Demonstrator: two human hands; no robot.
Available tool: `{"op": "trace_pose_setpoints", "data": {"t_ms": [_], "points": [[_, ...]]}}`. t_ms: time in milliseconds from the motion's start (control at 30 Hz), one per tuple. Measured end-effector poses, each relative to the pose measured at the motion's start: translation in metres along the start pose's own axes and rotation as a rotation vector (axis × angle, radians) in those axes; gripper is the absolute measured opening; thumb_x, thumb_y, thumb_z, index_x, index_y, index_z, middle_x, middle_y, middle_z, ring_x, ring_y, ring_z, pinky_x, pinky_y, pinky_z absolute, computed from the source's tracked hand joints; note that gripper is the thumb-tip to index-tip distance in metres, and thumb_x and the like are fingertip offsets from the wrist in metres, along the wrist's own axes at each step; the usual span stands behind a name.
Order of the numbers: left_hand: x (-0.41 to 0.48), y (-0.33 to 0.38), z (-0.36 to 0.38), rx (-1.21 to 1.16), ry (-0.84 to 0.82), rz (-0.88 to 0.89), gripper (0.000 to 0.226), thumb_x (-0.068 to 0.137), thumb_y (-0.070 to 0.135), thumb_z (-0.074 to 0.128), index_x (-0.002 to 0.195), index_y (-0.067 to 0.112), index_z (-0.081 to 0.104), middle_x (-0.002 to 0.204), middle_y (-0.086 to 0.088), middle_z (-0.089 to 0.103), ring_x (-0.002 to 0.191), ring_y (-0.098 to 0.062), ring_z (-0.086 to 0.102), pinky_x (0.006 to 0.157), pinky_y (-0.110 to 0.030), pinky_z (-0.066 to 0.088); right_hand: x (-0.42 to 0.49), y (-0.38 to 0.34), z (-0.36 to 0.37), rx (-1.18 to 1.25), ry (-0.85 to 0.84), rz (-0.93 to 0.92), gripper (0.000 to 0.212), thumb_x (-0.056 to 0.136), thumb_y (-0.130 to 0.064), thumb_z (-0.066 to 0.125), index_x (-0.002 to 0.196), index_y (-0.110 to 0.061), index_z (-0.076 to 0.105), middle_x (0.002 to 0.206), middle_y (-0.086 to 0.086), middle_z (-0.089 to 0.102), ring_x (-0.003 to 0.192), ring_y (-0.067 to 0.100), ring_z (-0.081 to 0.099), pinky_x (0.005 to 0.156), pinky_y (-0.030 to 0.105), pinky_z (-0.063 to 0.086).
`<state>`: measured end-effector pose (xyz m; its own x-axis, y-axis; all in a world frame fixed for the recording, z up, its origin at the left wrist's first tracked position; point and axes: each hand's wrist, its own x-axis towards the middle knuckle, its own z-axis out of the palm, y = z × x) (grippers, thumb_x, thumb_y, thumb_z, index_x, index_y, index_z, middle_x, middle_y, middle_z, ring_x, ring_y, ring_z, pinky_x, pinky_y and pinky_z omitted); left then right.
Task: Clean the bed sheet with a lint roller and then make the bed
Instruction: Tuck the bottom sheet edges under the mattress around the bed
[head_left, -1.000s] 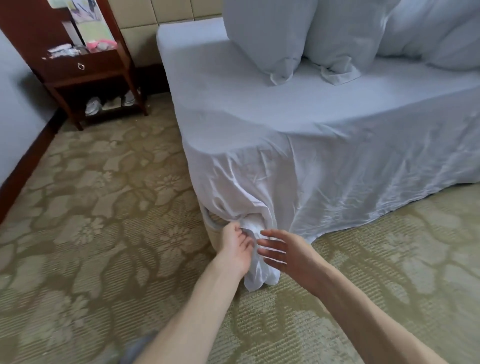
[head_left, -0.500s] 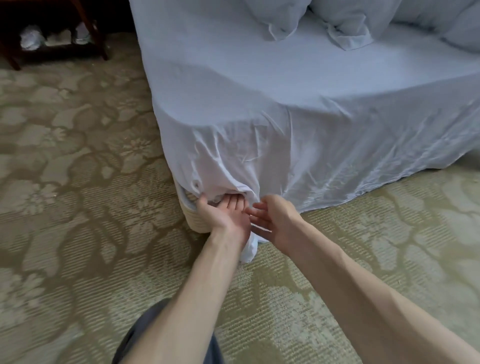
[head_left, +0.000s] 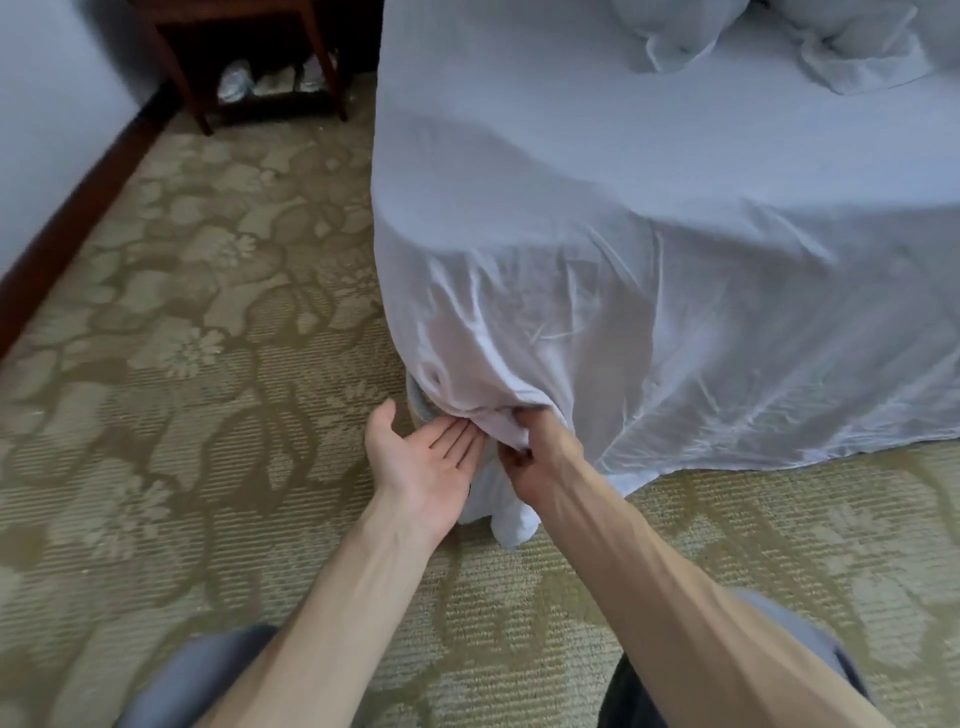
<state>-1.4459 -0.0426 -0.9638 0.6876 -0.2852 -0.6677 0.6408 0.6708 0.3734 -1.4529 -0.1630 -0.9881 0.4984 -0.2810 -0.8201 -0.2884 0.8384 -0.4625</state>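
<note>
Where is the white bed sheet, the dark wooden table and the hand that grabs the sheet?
white bed sheet (head_left: 649, 208): head view, its flat top part.
dark wooden table (head_left: 174, 67): head view, its near leg.
right hand (head_left: 540, 457): head view, its back, gripping the sheet.

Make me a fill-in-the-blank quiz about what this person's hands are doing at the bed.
1. The left hand lies open with its palm facing ____, fingertips against the bed sheet.
2. The right hand grips a bunched fold of that sheet at the ____ of the bed.
3. The carpet under both arms bears a ____ pattern.
Missing words: up; corner; floral.
</note>
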Motion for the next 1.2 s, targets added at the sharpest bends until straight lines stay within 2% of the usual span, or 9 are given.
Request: {"op": "trace_pose_setpoints", "data": {"t_ms": [67, 167, 267, 367, 467, 600, 767, 967, 1200], "points": [[0.001, 0.002, 0.000, 0.004, -0.022, 0.013, 0.083, 0.099, 0.056, 0.044, 0.142, -0.016, 0.042, 0.136, -0.033, 0.055, 0.134, -0.039, 0.051, 0.120, -0.047, 0.034, -0.009, -0.003, -0.004, 0.040, 0.029, -0.057, 0.019, 0.087, -0.002, 0.067, 0.104, -0.010, 0.067, 0.093, 0.008, 0.070, 0.071, 0.017, 0.064, 0.055, 0.023, 0.053], [0.000, 0.001, 0.005, 0.009, -0.100, 0.006, 0.085, 0.100, 0.057, 0.041, 0.141, -0.017, 0.040, 0.141, -0.035, 0.050, 0.140, -0.039, 0.044, 0.123, -0.048, 0.029, -0.019, -0.013, -0.009, 0.173, -0.054, -0.045, 0.030, 0.089, -0.001, 0.061, 0.118, -0.003, 0.062, 0.108, 0.016, 0.070, 0.095, 0.024, 0.072, 0.084, 0.029, 0.059], [0.005, -0.007, 0.007, -0.009, -0.126, -0.019, 0.089, 0.098, 0.060, 0.039, 0.144, -0.017, 0.037, 0.147, -0.034, 0.044, 0.145, -0.039, 0.038, 0.124, -0.048, 0.026, -0.027, -0.028, -0.011, 0.307, -0.164, 0.008, 0.034, 0.093, -0.016, 0.053, 0.119, 0.004, 0.060, 0.121, 0.025, 0.064, 0.114, 0.033, 0.064, 0.106, 0.040, 0.049], [0.012, -0.019, 0.006, -0.032, -0.195, -0.038, 0.092, 0.094, 0.064, 0.039, 0.143, -0.014, 0.043, 0.142, -0.033, 0.053, 0.140, -0.037, 0.045, 0.123, -0.044, 0.029, -0.030, -0.028, -0.010, 0.430, -0.235, 0.041, 0.048, 0.094, -0.032, 0.050, 0.125, 0.004, 0.052, 0.131, 0.026, 0.056, 0.129, 0.036, 0.052, 0.118, 0.044, 0.036], [0.018, -0.025, 0.006, -0.089, -0.265, -0.043, 0.097, 0.090, 0.070, 0.039, 0.140, -0.013, 0.048, 0.139, -0.029, 0.057, 0.137, -0.035, 0.050, 0.122, -0.041, 0.029, -0.036, -0.025, -0.010, 0.482, -0.311, 0.011, 0.060, 0.093, -0.038, 0.050, 0.136, 0.004, 0.048, 0.135, 0.026, 0.055, 0.132, 0.036, 0.051, 0.119, 0.044, 0.033], [0.030, -0.028, 0.008, -0.196, -0.297, -0.024, 0.102, 0.085, 0.074, 0.042, 0.140, -0.012, 0.048, 0.142, -0.028, 0.054, 0.135, -0.037, 0.051, 0.122, -0.041, 0.031, -0.042, -0.025, -0.010, 0.472, -0.383, 0.020, 0.056, 0.093, -0.037, 0.051, 0.134, 0.002, 0.051, 0.133, 0.022, 0.058, 0.128, 0.033, 0.055, 0.120, 0.041, 0.033], [0.042, -0.031, 0.018, -0.255, -0.295, 0.021, 0.100, 0.063, 0.060, 0.061, 0.142, -0.001, 0.051, 0.149, -0.020, 0.049, 0.136, -0.032, 0.052, 0.119, -0.040, 0.034, -0.039, -0.031, -0.011, 0.412, -0.360, 0.077, 0.060, 0.095, -0.039, 0.053, 0.135, 0.006, 0.050, 0.132, 0.024, 0.059, 0.127, 0.037, 0.056, 0.118, 0.044, 0.034], [0.040, -0.018, 0.012, -0.101, -0.299, 0.005, 0.075, 0.098, 0.059, 0.036, 0.142, 0.001, 0.053, 0.146, -0.022, 0.053, 0.136, -0.031, 0.052, 0.114, -0.038, 0.040, -0.029, -0.034, -0.012, 0.500, -0.354, 0.059, 0.079, 0.091, -0.050, 0.056, 0.140, 0.011, 0.042, 0.140, 0.032, 0.049, 0.136, 0.045, 0.045, 0.120, 0.052, 0.030], [0.012, 0.005, -0.011, -0.084, -0.108, 0.008, 0.081, 0.100, 0.053, 0.044, 0.146, -0.014, 0.038, 0.147, -0.031, 0.048, 0.144, -0.037, 0.040, 0.124, -0.046, 0.027, -0.035, -0.010, 0.005, 0.537, -0.356, -0.090, 0.063, 0.091, -0.050, 0.054, 0.131, -0.001, 0.056, 0.130, 0.018, 0.063, 0.123, 0.030, 0.060, 0.116, 0.039, 0.037]]}}
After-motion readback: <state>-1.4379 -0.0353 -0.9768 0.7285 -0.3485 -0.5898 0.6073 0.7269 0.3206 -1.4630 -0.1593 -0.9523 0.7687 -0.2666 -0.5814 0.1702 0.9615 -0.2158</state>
